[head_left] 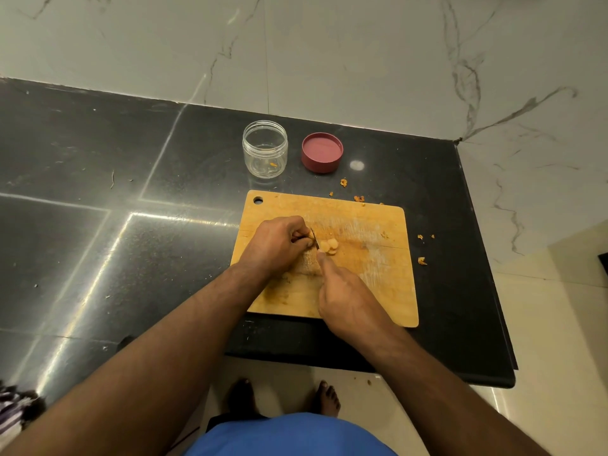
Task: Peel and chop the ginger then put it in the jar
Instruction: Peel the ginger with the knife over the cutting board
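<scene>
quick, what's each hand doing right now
Left hand: fingers curled, holding the ginger on the board.
Right hand: gripping the knife.

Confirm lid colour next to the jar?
Dull pinkish red lid, lying right of the clear jar; the head view shows it plainly.

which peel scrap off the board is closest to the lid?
The scrap just below-right of the red lid; the others lie along the board's top-right corner and right edge.
</scene>
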A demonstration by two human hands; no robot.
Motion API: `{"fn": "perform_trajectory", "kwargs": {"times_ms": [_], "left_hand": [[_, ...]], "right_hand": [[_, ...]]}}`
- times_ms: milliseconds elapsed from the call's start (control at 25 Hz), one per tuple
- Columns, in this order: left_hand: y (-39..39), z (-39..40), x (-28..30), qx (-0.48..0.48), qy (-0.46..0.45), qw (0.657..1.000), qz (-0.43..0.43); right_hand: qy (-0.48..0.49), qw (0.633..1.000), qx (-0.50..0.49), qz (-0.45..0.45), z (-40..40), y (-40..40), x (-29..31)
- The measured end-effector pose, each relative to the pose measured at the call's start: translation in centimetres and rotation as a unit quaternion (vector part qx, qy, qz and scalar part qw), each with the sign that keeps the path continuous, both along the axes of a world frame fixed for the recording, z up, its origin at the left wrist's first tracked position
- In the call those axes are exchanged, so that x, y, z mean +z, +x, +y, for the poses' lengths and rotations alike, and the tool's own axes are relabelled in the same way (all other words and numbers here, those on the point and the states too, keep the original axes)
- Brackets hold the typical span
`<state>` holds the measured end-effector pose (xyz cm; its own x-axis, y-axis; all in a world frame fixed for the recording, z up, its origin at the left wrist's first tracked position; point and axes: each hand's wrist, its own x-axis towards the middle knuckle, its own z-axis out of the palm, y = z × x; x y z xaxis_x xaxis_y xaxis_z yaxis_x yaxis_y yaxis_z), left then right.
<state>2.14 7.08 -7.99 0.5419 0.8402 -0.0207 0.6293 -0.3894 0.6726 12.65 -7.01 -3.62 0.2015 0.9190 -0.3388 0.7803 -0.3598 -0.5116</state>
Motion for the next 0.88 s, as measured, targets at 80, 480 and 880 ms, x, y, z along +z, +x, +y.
{"fn": "perform_trajectory", "kwargs": {"times_ms": [80,480,880], "left_hand": [[-0.1,0.0,0.0,0.001,-0.001,1.0,-0.001],[0.4,0.6,0.5,0.006,-0.046,0.999,0.016],[-1.1,2.2,1.6,0.072,-0.18,0.976,-0.098]], "right_hand": [[-0.006,1.0,-0.007,0.011,-1.5,-0.3,0.0],[0.012,0.998,-0.037,0.051,-3.5,0.8,-0.5],[0.044,0.992,-0.114,0.029,-5.0,6.0,-0.2]]}}
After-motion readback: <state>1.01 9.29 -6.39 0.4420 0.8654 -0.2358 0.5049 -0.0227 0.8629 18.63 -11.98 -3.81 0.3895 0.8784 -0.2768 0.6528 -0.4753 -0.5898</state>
